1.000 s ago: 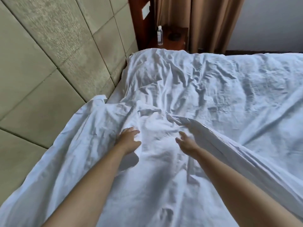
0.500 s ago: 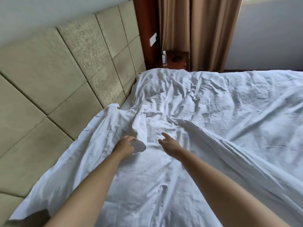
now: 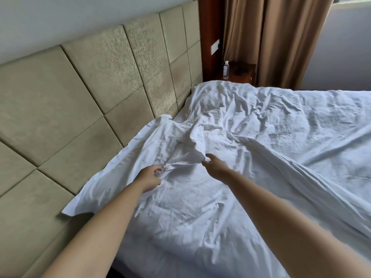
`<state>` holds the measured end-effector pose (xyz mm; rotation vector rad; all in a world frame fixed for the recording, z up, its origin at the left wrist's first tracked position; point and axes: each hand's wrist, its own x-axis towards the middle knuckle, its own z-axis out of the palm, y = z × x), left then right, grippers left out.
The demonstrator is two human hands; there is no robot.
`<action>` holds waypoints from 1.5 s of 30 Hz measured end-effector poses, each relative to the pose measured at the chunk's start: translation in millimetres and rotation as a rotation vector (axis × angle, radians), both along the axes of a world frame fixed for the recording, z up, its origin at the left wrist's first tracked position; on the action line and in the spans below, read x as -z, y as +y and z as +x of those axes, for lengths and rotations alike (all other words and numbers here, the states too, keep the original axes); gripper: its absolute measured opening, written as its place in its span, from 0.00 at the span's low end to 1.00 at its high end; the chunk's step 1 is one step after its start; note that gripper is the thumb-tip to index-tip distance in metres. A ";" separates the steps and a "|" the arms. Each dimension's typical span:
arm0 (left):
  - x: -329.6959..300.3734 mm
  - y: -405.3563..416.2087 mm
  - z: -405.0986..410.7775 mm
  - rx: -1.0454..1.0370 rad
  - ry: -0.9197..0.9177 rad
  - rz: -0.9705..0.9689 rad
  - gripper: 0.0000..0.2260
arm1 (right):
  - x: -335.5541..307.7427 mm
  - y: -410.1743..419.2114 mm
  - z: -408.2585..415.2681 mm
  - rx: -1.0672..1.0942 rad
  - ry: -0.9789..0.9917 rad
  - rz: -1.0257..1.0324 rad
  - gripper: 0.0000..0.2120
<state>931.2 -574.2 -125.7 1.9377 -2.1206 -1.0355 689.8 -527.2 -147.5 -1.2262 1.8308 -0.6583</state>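
Observation:
A crumpled white sheet (image 3: 261, 141) covers the bed. Its near edge lies against the padded headboard on the left. My left hand (image 3: 149, 177) pinches a bunched fold of the sheet between fingers and thumb near the headboard side. A little to the right, my right hand (image 3: 213, 166) reaches toward a raised flap of the same sheet, thumb and fingers spread, the fingertips at the flap's edge. Both forearms stretch in from the bottom of the view.
A beige padded headboard (image 3: 96, 93) runs along the left. A wooden nightstand (image 3: 241, 74) with a clear water bottle (image 3: 226, 70) stands beyond the bed's far corner. Brown curtains (image 3: 267, 37) hang behind it, beside a grey wall on the right.
My left hand has closed on a fold of the sheet and pulled it toward me. My right hand has shifted left to the flap. The view has tilted upward, showing more headboard.

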 end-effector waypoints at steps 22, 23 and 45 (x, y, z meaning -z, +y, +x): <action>116.1 -110.8 46.4 0.323 0.248 0.571 0.06 | 90.2 -132.8 105.2 0.384 -0.008 0.217 0.35; 114.6 -111.4 45.7 0.327 0.258 0.567 0.03 | 91.1 -134.8 100.6 0.426 -0.001 0.237 0.36; 119.4 -126.8 169.3 -0.261 0.363 0.584 0.09 | 79.2 -228.4 193.5 -0.132 0.068 0.197 0.32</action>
